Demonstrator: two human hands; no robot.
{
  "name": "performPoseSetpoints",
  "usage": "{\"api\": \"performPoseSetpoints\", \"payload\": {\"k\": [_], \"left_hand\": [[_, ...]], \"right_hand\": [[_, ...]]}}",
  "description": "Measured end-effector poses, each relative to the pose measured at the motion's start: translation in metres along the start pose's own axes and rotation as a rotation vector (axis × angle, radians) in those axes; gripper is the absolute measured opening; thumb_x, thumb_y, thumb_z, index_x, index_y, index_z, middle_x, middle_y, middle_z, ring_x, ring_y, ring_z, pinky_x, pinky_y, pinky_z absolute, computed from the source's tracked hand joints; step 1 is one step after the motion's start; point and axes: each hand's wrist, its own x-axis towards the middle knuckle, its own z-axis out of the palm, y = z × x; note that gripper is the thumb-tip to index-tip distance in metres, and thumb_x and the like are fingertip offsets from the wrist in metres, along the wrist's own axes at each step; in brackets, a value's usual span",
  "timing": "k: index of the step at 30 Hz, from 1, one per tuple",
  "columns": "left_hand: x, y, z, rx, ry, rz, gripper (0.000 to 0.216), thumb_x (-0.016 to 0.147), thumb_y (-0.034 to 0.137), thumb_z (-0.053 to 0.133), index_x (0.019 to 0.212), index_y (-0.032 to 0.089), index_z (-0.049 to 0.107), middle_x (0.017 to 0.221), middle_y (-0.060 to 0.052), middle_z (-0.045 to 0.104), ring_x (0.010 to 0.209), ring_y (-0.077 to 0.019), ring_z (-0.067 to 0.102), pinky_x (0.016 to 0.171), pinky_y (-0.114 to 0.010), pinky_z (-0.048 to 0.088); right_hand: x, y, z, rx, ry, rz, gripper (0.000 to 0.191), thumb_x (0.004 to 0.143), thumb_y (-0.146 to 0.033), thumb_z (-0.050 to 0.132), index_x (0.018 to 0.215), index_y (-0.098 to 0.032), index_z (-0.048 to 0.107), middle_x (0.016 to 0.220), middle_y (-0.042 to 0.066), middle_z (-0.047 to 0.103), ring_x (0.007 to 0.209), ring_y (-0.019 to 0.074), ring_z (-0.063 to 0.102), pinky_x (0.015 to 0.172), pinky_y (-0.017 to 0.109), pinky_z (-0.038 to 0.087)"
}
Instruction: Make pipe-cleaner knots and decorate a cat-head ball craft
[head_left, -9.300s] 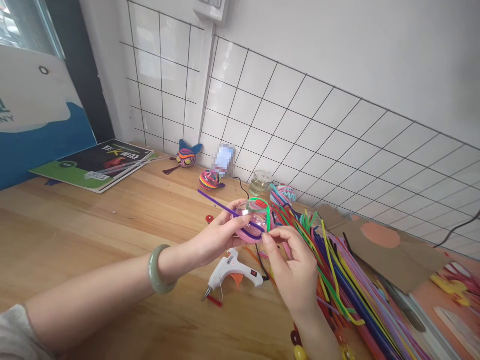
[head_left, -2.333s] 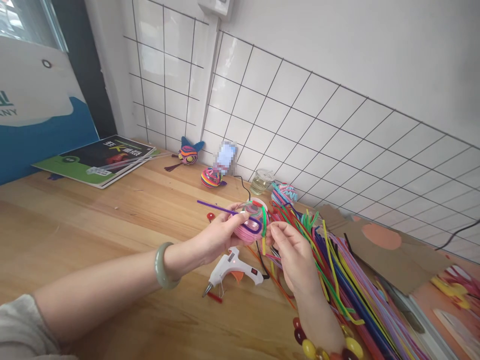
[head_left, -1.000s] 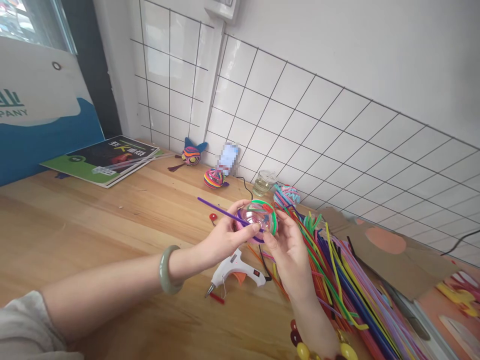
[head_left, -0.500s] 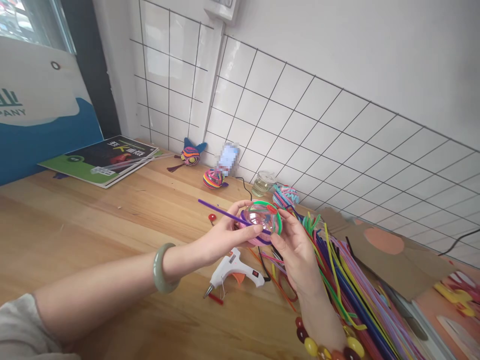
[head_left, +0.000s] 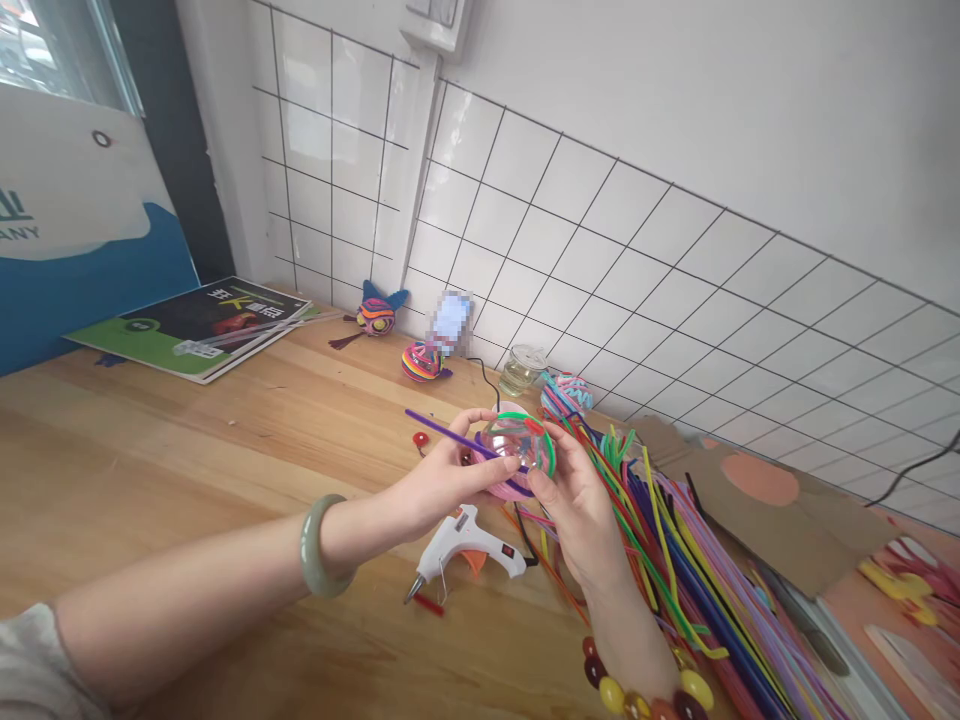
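Both hands hold a clear plastic ball point(head_left: 516, 447) above the wooden table point(head_left: 187, 450). Pink, purple and green pipe cleaners wrap round the ball. My left hand point(head_left: 442, 480) grips the ball's left side, thumb on its front, with the free end of a purple pipe cleaner point(head_left: 439, 429) sticking out to the left past its fingers. My right hand point(head_left: 581, 510) cups the ball's right side, fingers pressed on the green strand. A white hot glue gun point(head_left: 469, 547) lies on the table just below the hands.
A big heap of coloured pipe cleaners point(head_left: 697, 580) lies to the right, beside cardboard point(head_left: 780, 500). By the wire-grid wall stand two finished wrapped balls point(head_left: 420, 360), a small glass jar point(head_left: 521, 370) and another wrapped ball point(head_left: 566, 393). A booklet point(head_left: 191, 325) lies far left.
The ball has been turned in the hands and the green strand now runs round its right rim. My right hand shifted from pinching beside the ball to cupping it.
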Motion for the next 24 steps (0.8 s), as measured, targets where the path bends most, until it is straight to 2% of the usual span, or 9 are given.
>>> {"api": "performPoseSetpoints", "payload": {"k": [5, 10, 17, 22, 24], "left_hand": [[-0.002, 0.002, 0.001, -0.043, -0.019, -0.013, 0.057, 0.071, 0.027, 0.075, 0.116, 0.023, 0.04, 0.096, -0.004, 0.064, 0.069, -0.0131, 0.066, 0.07, -0.03, 0.053], [-0.003, 0.001, -0.001, -0.049, -0.077, -0.073, 0.061, 0.071, 0.026, 0.075, 0.118, 0.026, 0.036, 0.107, -0.006, 0.062, 0.077, -0.0169, 0.069, 0.078, -0.036, 0.053], [-0.004, 0.007, -0.002, 0.031, -0.117, -0.11, 0.061, 0.075, 0.033, 0.072, 0.121, 0.024, 0.033, 0.106, -0.01, 0.065, 0.08, -0.0213, 0.07, 0.075, -0.039, 0.054], [-0.006, 0.015, -0.005, 0.122, -0.129, -0.117, 0.079, 0.073, 0.036, 0.073, 0.135, 0.026, 0.024, 0.113, -0.015, 0.063, 0.085, -0.0246, 0.069, 0.07, -0.038, 0.056], [-0.006, 0.017, -0.007, 0.181, -0.154, -0.12, 0.081, 0.073, 0.037, 0.073, 0.137, 0.027, 0.026, 0.113, -0.015, 0.064, 0.087, -0.0258, 0.069, 0.066, -0.035, 0.057]], "right_hand": [[0.001, -0.001, -0.004, 0.008, -0.04, 0.011, 0.049, 0.078, -0.037, 0.068, 0.122, -0.028, 0.049, 0.133, 0.006, 0.055, 0.121, 0.0245, 0.053, 0.099, 0.044, 0.047], [0.001, 0.0, -0.014, -0.031, -0.089, 0.015, 0.056, 0.078, -0.04, 0.068, 0.127, -0.028, 0.046, 0.136, 0.006, 0.051, 0.124, 0.0245, 0.05, 0.102, 0.044, 0.044], [0.0, -0.004, -0.026, -0.055, -0.142, -0.01, 0.059, 0.078, -0.038, 0.069, 0.131, -0.03, 0.043, 0.14, 0.007, 0.048, 0.128, 0.0254, 0.046, 0.104, 0.046, 0.041], [-0.001, -0.006, -0.029, -0.081, -0.161, -0.009, 0.061, 0.078, -0.039, 0.069, 0.132, -0.03, 0.042, 0.139, 0.007, 0.049, 0.126, 0.0265, 0.048, 0.104, 0.049, 0.039], [0.0, -0.005, -0.031, -0.089, -0.172, -0.003, 0.062, 0.077, -0.04, 0.069, 0.132, -0.03, 0.042, 0.138, 0.007, 0.049, 0.125, 0.0267, 0.049, 0.103, 0.049, 0.04]]}}
